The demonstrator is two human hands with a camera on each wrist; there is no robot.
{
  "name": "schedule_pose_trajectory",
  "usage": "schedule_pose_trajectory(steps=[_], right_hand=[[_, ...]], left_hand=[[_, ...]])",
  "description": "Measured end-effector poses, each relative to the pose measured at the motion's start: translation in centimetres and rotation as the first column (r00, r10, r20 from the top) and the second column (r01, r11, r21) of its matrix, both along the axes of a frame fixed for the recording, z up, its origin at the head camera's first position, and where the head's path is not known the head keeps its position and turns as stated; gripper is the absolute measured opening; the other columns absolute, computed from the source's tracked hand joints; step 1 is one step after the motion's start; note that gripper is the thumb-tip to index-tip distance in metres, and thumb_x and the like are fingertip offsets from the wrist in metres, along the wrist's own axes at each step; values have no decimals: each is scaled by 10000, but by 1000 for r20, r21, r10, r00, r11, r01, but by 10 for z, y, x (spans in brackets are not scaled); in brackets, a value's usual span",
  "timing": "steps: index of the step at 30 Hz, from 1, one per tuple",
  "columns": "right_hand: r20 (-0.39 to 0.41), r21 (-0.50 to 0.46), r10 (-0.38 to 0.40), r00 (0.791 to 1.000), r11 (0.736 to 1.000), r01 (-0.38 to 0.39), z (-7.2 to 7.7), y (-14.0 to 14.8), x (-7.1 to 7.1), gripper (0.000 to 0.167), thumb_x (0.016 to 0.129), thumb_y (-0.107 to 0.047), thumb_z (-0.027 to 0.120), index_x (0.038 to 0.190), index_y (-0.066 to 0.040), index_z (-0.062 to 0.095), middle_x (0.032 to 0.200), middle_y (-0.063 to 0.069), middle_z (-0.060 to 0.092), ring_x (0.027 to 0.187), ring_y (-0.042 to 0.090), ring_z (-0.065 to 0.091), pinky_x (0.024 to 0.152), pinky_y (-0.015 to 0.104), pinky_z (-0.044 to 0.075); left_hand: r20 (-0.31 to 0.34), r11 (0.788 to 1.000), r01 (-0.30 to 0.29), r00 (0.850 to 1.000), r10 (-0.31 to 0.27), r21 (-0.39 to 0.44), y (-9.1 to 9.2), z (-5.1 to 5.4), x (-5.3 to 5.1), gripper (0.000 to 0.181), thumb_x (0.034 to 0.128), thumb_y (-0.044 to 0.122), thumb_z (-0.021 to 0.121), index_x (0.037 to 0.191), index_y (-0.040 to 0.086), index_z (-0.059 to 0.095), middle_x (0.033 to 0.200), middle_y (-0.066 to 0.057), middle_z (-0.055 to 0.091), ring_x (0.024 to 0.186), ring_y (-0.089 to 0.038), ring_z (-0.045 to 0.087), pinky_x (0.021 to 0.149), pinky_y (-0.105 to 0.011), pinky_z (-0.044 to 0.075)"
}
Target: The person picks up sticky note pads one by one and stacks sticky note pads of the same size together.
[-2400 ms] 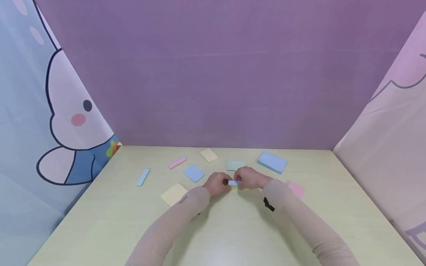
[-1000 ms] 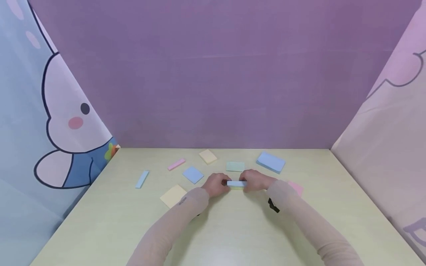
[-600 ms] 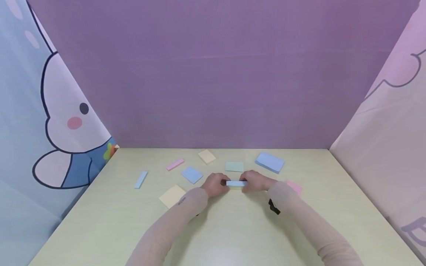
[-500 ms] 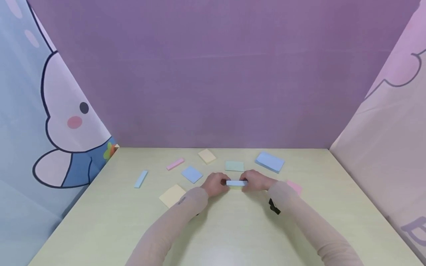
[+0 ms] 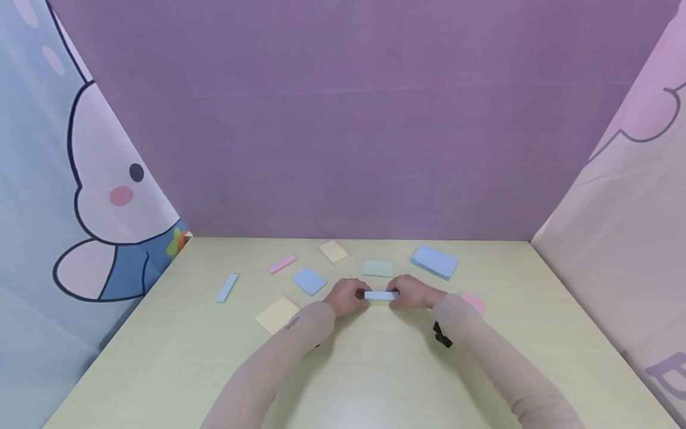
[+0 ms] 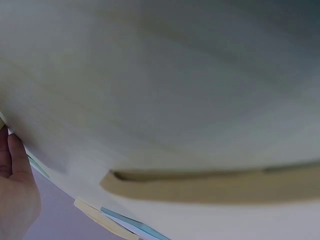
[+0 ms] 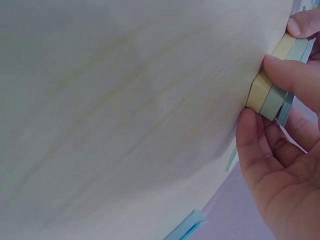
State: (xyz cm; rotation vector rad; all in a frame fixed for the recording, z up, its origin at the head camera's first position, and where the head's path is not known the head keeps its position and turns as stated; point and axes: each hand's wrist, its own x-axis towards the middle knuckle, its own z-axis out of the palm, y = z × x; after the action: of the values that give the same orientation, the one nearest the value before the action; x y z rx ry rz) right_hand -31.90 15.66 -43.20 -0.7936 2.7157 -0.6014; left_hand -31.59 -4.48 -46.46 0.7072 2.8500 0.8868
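Observation:
A small stack of sticky note pads [image 5: 381,295], light blue on top and yellow at the bottom, sits on the table between my two hands. My left hand [image 5: 347,297] grips its left end and my right hand [image 5: 412,292] its right end. In the right wrist view, the stack [image 7: 270,95] shows yellow and green layers plus thin blue-green sheets, pinched between the right thumb and fingers [image 7: 255,145]. A thumb of the left hand [image 7: 304,22] touches its far end. In the left wrist view, only part of the left hand [image 6: 20,190] appears.
Around the hands lie a green pad [image 5: 377,268], a thick blue pad [image 5: 435,262], a pink pad [image 5: 474,302], a blue square [image 5: 309,281], a small cream pad [image 5: 334,252], a larger yellow pad [image 5: 277,316], a pink strip [image 5: 282,264] and a light blue strip [image 5: 227,288].
Since the earliest frame my right hand has slid right to the stack's end, uncovering more of the blue top. The left hand has kept its grip. Over the last second both hands hold nearly still.

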Motion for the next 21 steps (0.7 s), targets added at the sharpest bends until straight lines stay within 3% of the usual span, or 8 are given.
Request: schedule_pose_trajectory(steps=[7,21], right_hand=[[-13,-6,33,999,999,-33,1,-2,1,166,762,-82,713,920,-42,682,853,15,661,743,114,534,723,303,460],[10,-15,8,1000,1000,-7,-1,0,-1,170,752,-75,712,920,-64,693,854,2,663,723,110,531,718,302,456]], left_hand=[[1,1000,-4,1000,4,-5,-2,3,3,243,782,146,702,1022,114,692,925,-2,665,813,-100,563,775,-257,455],[-8,1000,9,1000,-9,-19,1,5,2,258,775,136,701,1031,104,690,923,-8,666,806,-99,565,767,-248,457]])
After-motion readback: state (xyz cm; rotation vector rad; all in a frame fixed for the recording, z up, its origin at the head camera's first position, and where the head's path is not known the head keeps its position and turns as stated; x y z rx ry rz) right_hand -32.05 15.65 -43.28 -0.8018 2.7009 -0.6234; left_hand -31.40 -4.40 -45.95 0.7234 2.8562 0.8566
